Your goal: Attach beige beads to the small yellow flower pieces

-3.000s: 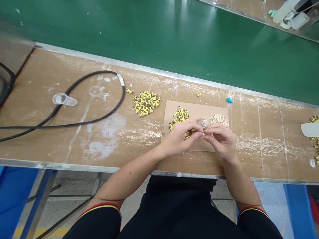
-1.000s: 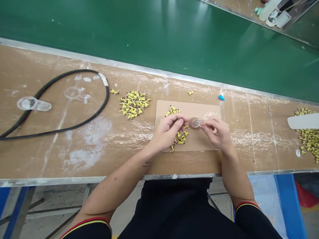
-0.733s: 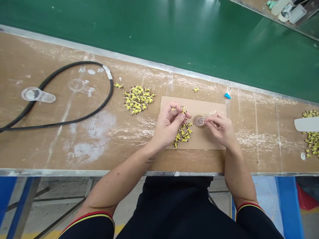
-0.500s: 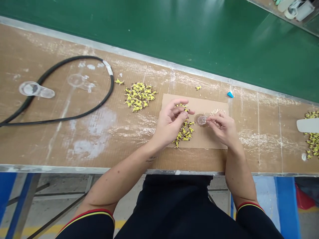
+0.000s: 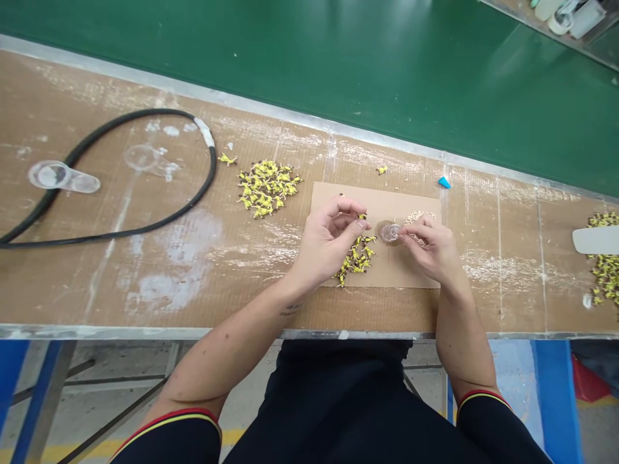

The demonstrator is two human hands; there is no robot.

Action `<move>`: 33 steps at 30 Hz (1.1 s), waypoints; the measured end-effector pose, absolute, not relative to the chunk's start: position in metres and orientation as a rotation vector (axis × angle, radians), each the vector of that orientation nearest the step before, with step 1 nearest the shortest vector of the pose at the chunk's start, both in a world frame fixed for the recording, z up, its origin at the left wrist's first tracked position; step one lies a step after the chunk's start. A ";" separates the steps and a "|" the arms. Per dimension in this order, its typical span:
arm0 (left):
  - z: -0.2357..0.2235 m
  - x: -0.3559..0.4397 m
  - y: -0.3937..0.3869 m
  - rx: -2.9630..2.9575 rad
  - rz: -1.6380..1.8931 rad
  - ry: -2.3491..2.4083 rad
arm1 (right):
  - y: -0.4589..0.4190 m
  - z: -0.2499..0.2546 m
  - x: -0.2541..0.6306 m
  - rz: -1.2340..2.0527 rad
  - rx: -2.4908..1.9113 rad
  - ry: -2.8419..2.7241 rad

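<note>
My left hand (image 5: pixel 333 235) is closed in a pinch on a small yellow figure (image 5: pixel 362 217) with dark ends, above the left part of a cardboard sheet (image 5: pixel 391 274). Below its fingers lies a pile of similar yellow figures (image 5: pixel 356 259). My right hand (image 5: pixel 430 243) has thumb and forefinger pressed together beside a small clear round cup (image 5: pixel 388 232). Whatever is between these fingertips is too small or hidden to name. Partly covered by that hand, a heap of tiny pale pieces (image 5: pixel 420 217) lies on the sheet.
Another heap of yellow figures (image 5: pixel 267 187) lies left of the sheet. Farther left are a looped black cable (image 5: pixel 213 171) and a clear plastic scoop (image 5: pixel 65 177). A blue piece (image 5: pixel 443 183) sits behind the sheet. At far right, a white strip (image 5: pixel 597 240) covers more yellow figures.
My left hand's fingers have drawn together, the forefinger curling down toward the thumb around the yellow figure. My right hand stays by the clear cup. The whole view has shifted slightly.
</note>
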State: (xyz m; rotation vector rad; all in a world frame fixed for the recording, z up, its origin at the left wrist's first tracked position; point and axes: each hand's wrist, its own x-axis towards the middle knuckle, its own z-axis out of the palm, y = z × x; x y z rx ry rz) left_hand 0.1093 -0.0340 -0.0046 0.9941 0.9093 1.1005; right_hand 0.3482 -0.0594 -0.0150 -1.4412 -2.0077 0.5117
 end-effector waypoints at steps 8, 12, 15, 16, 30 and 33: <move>-0.004 0.113 -0.041 0.942 0.975 0.773 | -0.066 -0.005 0.341 0.595 -1.354 -1.744; -0.002 0.116 -0.049 0.946 0.896 0.684 | -0.076 -0.002 0.332 0.671 -1.236 -1.605; -0.002 0.118 -0.052 0.955 0.890 0.663 | -0.082 -0.002 0.324 0.730 -1.153 -1.558; -0.002 0.119 -0.052 0.956 0.886 0.658 | -0.084 -0.002 0.321 0.749 -1.135 -1.552; -0.003 0.120 -0.050 0.884 0.878 0.669 | -0.086 -0.012 0.317 0.943 -1.066 -1.433; -0.004 0.120 -0.050 0.896 0.881 0.719 | -0.087 -0.014 0.316 0.998 -1.041 -1.386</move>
